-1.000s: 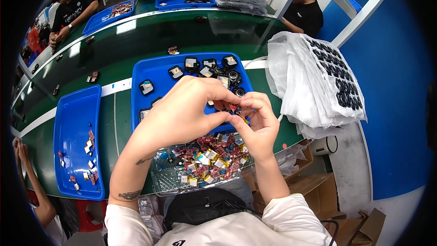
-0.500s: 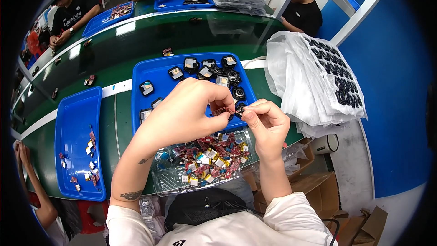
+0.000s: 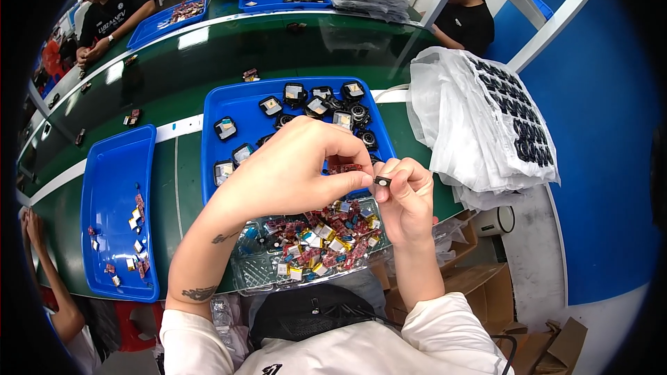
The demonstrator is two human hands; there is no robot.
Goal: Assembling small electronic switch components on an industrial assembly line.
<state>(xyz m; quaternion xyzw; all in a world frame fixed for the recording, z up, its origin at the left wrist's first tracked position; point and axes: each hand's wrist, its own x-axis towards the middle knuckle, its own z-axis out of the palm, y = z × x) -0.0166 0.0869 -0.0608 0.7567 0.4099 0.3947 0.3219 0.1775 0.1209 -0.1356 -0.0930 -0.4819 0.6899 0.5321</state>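
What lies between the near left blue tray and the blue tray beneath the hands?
In the head view: green tabletop, with a white strip and a thin pale line.

Two near blue trays, two opposite

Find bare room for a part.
Free: far end of the left blue rectangular plastic tray, beyond its loose parts; green tabletop strip between it and the middle blue plastic tray. Crowded: clear plastic tray, heaped with red circuit boards.

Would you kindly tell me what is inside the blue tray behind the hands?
The blue tray holds black casings, several with pale rectangular pieces inside; whatever lies directly behind the left hand cannot be seen.
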